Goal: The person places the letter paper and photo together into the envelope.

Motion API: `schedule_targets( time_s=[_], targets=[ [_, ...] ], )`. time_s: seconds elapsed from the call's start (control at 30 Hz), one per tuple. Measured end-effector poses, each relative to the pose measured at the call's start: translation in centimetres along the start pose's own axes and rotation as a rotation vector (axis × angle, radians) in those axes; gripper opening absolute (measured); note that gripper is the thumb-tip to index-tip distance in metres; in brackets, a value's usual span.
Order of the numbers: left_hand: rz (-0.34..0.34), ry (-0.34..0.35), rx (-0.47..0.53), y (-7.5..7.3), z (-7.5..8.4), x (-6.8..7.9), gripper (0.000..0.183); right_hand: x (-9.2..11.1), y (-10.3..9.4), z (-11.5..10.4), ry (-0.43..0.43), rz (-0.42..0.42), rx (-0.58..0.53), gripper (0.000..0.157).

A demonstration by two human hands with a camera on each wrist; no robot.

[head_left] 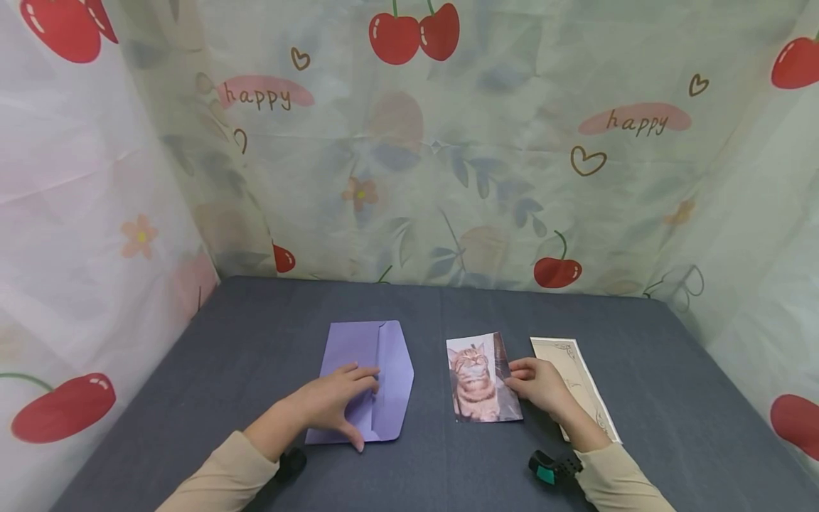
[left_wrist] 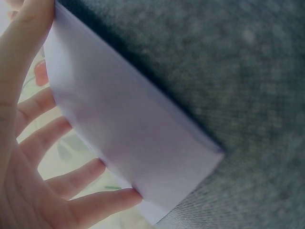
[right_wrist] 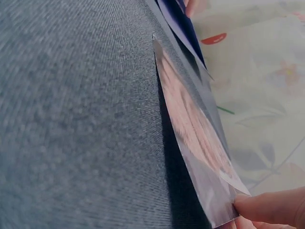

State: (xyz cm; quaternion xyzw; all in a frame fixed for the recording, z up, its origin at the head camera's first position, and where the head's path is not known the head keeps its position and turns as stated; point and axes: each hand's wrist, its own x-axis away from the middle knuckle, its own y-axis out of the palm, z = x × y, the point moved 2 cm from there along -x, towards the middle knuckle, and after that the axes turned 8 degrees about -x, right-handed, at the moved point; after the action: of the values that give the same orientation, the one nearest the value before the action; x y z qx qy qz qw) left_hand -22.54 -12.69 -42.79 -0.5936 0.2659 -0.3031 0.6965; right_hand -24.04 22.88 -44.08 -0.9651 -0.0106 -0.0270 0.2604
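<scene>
The table (head_left: 441, 473) is dark gray. Around it hangs a pale cloth (head_left: 435, 185) with red cherries, flowers, hearts and the word "happy".

Some of the card (head_left: 563, 359) is hidden by the right hand (head_left: 540, 384) and arm. Black straps (head_left: 555, 468) show by both wrists, but the left one is hard to make out. The left wrist view is blurry. In the right wrist view, the envelope (head_left: 394, 391) is cut off at the top.

The envelope lies on the left, its long way going from near to far, with its flap toward the right. The left hand (head_left: 326, 400) rests on it, fingers spread apart. The photo (head_left: 475, 384) is in the middle, also longer from near to far, with the cat's head at the far end. The right hand pinches its right edge, which is up off the table. The card is long from near to far too.
</scene>
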Motion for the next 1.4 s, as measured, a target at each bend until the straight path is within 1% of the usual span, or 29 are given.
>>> schedule_targets(
  time_s=[0.17, 0.4, 0.7, 0.97, 1.4],
  targets=[
    [0.002, -0.001, 0.002, 0.1, 0.0, 0.0, 0.075, 0.0, 0.0, 0.1, 0.034, -0.025, -0.068, 0.032],
    [0.002, -0.004, -0.001, 0.2, -0.1, 0.0, 0.075, 0.2, -0.2, 0.1, 0.063, -0.026, -0.100, 0.035],
    [-0.001, -0.007, -0.002, 0.1, -0.1, 0.0, 0.075, 0.2, -0.3, -0.4, 0.056, -0.021, -0.124, 0.036],
    [0.004, -0.007, -0.005, 0.1, 0.0, 0.0, 0.076, -0.1, -0.5, -0.6, 0.031, -0.021, -0.172, 0.036],
    [0.006, -0.002, -0.013, 0.1, 0.0, 0.0, 0.076, 0.1, -0.5, -1.4, 0.028, -0.016, -0.194, 0.036]
  ],
)
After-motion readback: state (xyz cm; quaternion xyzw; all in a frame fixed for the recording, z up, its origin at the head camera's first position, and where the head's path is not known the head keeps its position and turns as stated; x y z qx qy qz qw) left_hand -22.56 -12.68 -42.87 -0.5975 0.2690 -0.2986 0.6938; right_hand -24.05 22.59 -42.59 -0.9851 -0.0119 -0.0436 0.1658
